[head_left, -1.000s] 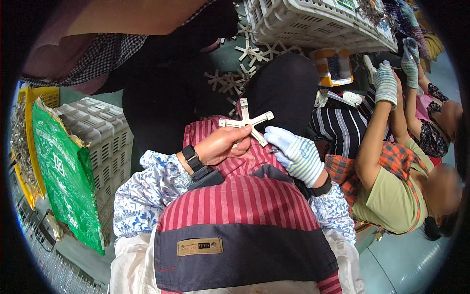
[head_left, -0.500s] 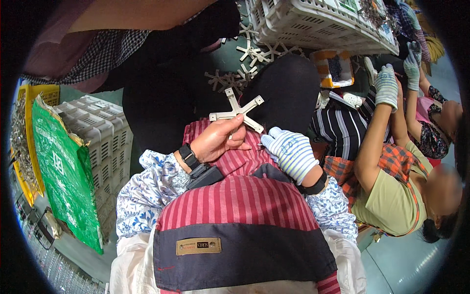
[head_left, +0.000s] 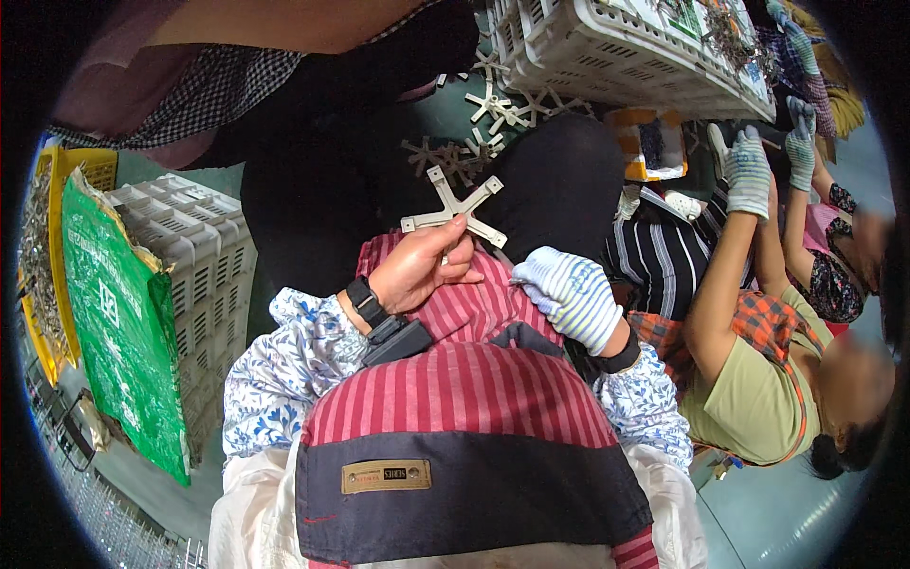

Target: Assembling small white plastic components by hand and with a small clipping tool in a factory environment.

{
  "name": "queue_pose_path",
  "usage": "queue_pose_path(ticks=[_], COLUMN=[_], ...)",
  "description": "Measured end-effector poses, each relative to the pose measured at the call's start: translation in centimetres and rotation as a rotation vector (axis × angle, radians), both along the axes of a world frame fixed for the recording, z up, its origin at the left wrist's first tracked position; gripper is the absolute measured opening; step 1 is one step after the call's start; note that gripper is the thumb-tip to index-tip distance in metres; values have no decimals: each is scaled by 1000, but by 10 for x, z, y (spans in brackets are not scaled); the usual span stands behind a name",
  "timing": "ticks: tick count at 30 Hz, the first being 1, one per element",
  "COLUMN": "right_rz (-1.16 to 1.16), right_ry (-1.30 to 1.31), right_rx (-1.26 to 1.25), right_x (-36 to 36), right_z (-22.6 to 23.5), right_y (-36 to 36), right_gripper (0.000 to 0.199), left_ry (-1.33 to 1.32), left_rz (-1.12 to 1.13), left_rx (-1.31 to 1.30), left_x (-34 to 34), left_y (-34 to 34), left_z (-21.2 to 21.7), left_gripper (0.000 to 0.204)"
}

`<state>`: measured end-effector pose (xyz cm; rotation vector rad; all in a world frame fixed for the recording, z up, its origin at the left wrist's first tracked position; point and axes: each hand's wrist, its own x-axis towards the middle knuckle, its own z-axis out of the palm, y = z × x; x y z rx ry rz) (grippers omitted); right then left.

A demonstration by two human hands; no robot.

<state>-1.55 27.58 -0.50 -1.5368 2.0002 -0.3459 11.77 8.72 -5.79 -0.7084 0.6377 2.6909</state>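
Note:
My bare left hand (head_left: 431,266) pinches an off-white star-shaped base (head_left: 453,211) with several arms between thumb and fingers, just above my lap. The base's channelled inner side faces up, and small square ends with holes cap its arms. My right hand (head_left: 572,296) wears a white and blue striped knit glove and is closed, to the right of the base and apart from it. Whatever its fingertips hold, if anything, is hidden. Beneath both hands lies my red striped apron (head_left: 445,379).
More star-shaped bases (head_left: 488,104) lie on the floor beyond my knees. A white slatted crate (head_left: 626,57) stands far right, near a small orange-and-white box (head_left: 646,147). At left are another crate (head_left: 204,237), a green sheet (head_left: 118,322) and a yellow bin (head_left: 62,284). Gloved co-workers sit at right.
My right hand has shifted slightly right and down, its fingers more curled under. The left hand still holds the base, tilted a little. The view has moved slightly.

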Motion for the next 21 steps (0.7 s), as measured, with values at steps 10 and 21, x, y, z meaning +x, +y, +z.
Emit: queue_pose_path(ticks=[10,21], right_rz=[-280,-616], right_ry=[-392,-559], right_rx=[-13,-281], right_x=[-7,-12], right_z=[6,12], right_y=[4,8], right_gripper=[15,18], left_ry=[-80,-111], left_rz=[-90,23], left_rx=[-35,-50], left_x=[-4,-22], left_y=[9,7], left_z=[-9,9], left_gripper=[33,38])
